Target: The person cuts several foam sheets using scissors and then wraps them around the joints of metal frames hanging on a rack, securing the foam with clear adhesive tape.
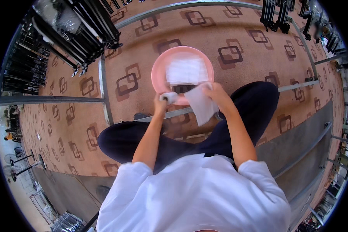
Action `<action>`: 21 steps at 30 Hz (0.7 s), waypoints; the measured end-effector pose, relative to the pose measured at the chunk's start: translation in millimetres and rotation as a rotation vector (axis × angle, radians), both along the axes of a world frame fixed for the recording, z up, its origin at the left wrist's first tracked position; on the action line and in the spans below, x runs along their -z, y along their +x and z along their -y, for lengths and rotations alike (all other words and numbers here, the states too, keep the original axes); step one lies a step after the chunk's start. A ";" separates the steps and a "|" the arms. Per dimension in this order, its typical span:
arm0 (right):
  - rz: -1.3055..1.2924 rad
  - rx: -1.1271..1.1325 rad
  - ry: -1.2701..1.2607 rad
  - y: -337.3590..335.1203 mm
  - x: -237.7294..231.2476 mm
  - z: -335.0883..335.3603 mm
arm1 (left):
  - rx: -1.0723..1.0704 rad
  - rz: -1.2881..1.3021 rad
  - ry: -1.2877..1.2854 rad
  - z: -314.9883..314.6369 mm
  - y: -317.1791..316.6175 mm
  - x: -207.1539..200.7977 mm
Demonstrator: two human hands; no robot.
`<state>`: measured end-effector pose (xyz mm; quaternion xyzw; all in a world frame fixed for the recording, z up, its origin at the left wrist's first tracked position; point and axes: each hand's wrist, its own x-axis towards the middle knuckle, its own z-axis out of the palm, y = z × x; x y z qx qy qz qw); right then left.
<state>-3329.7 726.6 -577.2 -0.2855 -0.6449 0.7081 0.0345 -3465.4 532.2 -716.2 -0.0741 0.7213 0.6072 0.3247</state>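
Observation:
My left hand [159,105] is closed around a small white wrapped piece [171,95] with a dark spot at its near end; motion blurs its exact kind. To its right, my right hand [218,96] pinches a thin white sheet [201,107], which hangs down toward my lap. Both hands are over the near rim of a round pink basin [156,73]. Flat white sheets or packets [185,70] lie inside the basin in a pile. Between the pile and the near rim, some dark pieces [185,88] show, partly hidden.
A metal frame bar [174,113] runs between my knees and the basin. Patterned carpet [133,100] spreads around it. Bundles of black tubes [83,34] hang at the far left, with more black parts [276,15] at the far right. Grey bars [54,99] border the left side.

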 end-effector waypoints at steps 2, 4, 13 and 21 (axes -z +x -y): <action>-0.002 0.024 -0.089 13.8 3.1 8.4 | 0.131 -0.112 -0.081 -18.3 -6.9 44.7; -0.009 0.045 -0.105 27.9 13.7 6.8 | 0.304 -0.261 -0.121 -31.7 -12.0 75.0; 0.079 -0.015 -0.193 40.3 24.4 0.3 | 0.471 -0.523 0.051 -42.7 -58.9 100.4; 0.115 -0.008 -0.182 45.3 23.2 -6.5 | 0.268 -0.319 0.054 -130.4 -75.3 48.2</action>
